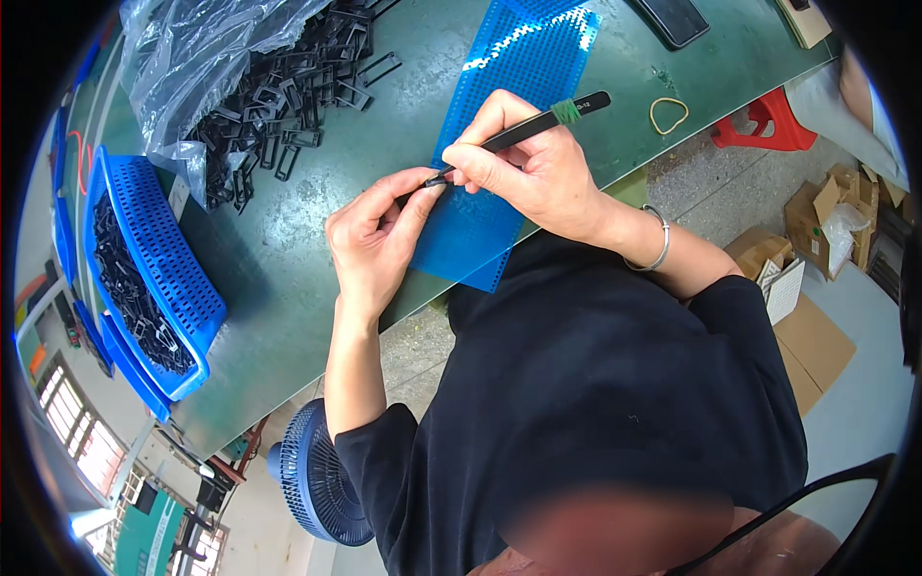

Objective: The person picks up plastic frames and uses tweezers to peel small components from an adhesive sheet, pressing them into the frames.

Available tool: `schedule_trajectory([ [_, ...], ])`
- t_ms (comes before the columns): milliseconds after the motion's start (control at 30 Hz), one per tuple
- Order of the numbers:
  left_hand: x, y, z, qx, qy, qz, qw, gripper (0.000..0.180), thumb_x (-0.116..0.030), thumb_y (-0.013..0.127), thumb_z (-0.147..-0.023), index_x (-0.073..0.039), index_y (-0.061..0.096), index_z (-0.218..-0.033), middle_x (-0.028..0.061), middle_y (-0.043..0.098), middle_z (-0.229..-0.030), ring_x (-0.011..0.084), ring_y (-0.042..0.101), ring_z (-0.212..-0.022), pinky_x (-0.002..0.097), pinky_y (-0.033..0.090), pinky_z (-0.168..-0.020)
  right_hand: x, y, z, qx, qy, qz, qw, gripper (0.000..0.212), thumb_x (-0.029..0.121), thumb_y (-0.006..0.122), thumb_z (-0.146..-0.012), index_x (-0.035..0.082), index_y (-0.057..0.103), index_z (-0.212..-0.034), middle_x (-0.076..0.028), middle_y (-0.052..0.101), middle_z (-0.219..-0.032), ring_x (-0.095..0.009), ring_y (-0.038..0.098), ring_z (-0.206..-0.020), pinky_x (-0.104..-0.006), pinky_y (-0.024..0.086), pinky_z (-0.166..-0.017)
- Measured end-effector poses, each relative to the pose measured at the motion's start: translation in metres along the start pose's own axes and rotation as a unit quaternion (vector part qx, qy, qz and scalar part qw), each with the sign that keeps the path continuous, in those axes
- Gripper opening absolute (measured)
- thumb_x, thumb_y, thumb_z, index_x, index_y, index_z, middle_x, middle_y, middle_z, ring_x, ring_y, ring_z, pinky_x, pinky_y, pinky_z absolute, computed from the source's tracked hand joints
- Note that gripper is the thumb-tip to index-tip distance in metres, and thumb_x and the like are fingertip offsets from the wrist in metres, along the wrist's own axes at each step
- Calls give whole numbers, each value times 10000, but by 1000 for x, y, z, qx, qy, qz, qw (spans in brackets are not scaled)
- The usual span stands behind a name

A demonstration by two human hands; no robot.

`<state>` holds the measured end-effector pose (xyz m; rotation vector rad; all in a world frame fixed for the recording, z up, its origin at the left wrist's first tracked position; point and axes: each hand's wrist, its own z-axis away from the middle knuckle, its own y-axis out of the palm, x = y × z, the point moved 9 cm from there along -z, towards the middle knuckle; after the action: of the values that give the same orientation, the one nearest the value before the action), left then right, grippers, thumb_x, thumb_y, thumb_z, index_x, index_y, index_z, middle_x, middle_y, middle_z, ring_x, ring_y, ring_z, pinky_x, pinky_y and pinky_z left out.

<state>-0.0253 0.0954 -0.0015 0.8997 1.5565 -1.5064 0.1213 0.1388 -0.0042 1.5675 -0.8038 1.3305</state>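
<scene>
My right hand (545, 182) grips black tweezers (523, 132), which have green thread wound near their back end. Their tip points down-left and meets a small black plastic part (435, 181). Thumb and index finger of my left hand (370, 235) pinch that part; its exact shape is mostly hidden by the fingers. Both hands are above a translucent blue sheet (471, 245) with rows of small dots or holes, lying across the green table (288, 326). Left of them, a heap of black rectangular plastic frames (293, 110) lies loose on the tabletop.
A clear plastic bag (182, 72) lies by the heap. At left, a blue basket (173, 259) holds many black parts. A phone (672, 19) and rubber band (668, 115) lie right. Beyond the edge are a red stool (768, 125), cardboard boxes (831, 216) and a blue fan (322, 475).
</scene>
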Motion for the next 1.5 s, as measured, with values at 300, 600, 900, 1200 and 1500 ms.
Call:
schedule_trajectory([
  [300, 0, -1, -2, 2, 3, -7, 1000, 154, -41, 719, -767, -52, 715, -920, 5, 656, -693, 9, 445, -494, 180, 347, -453, 0, 3, -1, 21, 0, 18, 1000, 103, 89, 628, -877, 22, 554, -856, -22, 579, -764, -51, 559, -689, -198, 447, -594],
  [600, 11, -23, 2, 29, -41, 266, 963, 156, -38, 599, -831, -5, 645, -976, 74, 639, -771, 46, 417, -501, 179, 316, -422, 6, -19, 0, -65, -45, -110, 991, 94, 60, 581, -899, 17, 499, -886, -56, 586, -775, -89, 593, -674, -245, 521, -663],
  [900, -7, -93, -27, -123, 55, -176, 975, 147, -98, 564, -901, -87, 650, -1019, 5, 488, -616, 91, 478, -511, 233, 382, -459, 2, -6, 0, -11, 28, -72, 997, 136, 115, 612, -897, 30, 512, -863, -41, 577, -772, -78, 586, -652, -202, 476, -591],
  [1200, -33, -60, -38, -105, 231, -493, 832, 209, -96, 637, -813, -163, 662, -1009, 22, 544, -740, 187, 563, -622, 299, 469, -517, 29, -13, 6, -45, -90, -10, 995, 125, 87, 650, -854, 40, 538, -826, -16, 599, -702, -48, 550, -623, -194, 434, -561],
  [1500, -13, 0, -11, 62, 23, -25, 997, 136, -76, 679, -810, -57, 714, -939, 79, 702, -901, 165, 666, -828, 263, 513, -715, 22, -8, -4, 9, -70, 286, 956, 129, 125, 678, -836, 30, 592, -829, 6, 581, -664, -40, 518, -547, -200, 398, -490],
])
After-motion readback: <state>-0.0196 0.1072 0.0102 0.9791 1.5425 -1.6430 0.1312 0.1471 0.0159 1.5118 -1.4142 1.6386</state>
